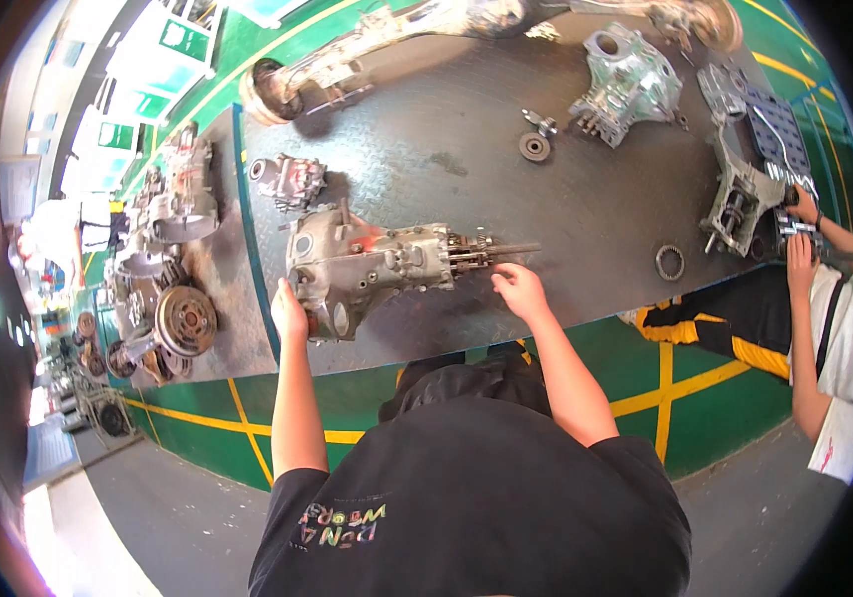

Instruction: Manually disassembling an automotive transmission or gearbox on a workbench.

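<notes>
A grey cast-metal gearbox with a reddish smear on top [372, 264] lies near the front edge of the dark steel workbench [466, 149], its long axis left to right and its bare shaft [508, 249] pointing right. The left hand [288, 308] presses flat against the bell-housing end, fingers spread, gripping nothing. The right hand [519, 289] rests loosely curled just below the shaft, touching the bench, empty. Far left, green rectangular wall signs [183, 40] hang.

Green-and-white wall signs [183, 40], upper left
</notes>
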Tool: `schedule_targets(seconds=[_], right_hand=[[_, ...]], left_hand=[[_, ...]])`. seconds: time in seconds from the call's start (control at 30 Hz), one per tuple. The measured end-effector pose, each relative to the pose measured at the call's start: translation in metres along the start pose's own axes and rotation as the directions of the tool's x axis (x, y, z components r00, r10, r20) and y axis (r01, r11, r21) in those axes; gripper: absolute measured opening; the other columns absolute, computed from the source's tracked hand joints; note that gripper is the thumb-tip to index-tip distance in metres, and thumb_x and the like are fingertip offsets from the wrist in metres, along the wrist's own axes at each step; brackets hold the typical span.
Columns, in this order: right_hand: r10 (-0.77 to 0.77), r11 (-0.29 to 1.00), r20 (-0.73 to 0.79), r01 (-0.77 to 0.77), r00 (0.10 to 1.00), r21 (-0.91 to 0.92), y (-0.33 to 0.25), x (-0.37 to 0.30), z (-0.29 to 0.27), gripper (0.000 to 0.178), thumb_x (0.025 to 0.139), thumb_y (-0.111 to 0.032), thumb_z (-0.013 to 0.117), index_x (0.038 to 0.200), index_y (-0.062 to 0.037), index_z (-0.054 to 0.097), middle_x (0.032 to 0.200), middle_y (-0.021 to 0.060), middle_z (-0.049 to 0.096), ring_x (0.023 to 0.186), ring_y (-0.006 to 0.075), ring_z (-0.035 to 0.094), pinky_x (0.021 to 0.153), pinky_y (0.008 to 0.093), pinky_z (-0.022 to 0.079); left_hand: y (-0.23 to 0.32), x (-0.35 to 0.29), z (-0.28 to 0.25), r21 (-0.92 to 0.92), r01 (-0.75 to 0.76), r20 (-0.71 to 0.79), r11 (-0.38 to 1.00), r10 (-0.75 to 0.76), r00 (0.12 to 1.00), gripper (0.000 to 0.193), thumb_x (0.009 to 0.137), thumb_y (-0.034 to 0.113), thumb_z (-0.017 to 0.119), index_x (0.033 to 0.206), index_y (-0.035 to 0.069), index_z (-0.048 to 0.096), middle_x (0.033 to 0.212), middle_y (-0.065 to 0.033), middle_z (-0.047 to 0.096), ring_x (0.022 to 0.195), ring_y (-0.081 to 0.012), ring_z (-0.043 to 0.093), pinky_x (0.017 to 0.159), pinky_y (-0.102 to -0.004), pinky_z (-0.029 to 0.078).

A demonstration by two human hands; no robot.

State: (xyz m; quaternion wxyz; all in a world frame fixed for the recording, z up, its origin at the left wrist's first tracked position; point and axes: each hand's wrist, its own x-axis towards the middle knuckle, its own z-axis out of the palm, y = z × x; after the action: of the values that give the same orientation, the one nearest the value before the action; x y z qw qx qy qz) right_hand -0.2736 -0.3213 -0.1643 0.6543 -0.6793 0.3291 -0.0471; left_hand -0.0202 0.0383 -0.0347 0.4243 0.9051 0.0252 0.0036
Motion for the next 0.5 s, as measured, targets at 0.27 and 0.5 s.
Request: schedule_targets(seconds=[0.27,0.5], right_hand=[[-0.18,0.945,-0.035,0.163,0.983,-0.285,-0.104,-0.042,0.022,0.021,0.085,-0.023,0.068,0.091,-0.0022,0.067,0.081,0.0109,0.067,0.074,0.0258,0.066,0.068,0.0358,0.052],[-0.139,0.833,-0.077,0.074,0.987,-0.549,-0.119,-0.033,0.065,0.038,0.082,-0.036,0.071,0.105,-0.0064,0.065,0.087,0.0098,0.067,0.088,0.028,0.066,0.075,0.0404,0.052]], left_hand=[[0.027,-0.015,0.003,0.189,-0.011,-0.048,0.982,0.02,0.999,0.05,0.101,0.039,0.044,0.096,-0.006,0.067,0.087,-0.025,0.068,0.078,-0.0367,0.065,0.075,-0.0432,0.048],[0.025,-0.016,0.0,0.074,-0.048,0.039,0.996,0.045,0.998,0.04,0.099,0.031,0.05,0.091,-0.005,0.065,0.078,-0.0197,0.066,0.068,-0.0276,0.061,0.069,-0.0392,0.048]])
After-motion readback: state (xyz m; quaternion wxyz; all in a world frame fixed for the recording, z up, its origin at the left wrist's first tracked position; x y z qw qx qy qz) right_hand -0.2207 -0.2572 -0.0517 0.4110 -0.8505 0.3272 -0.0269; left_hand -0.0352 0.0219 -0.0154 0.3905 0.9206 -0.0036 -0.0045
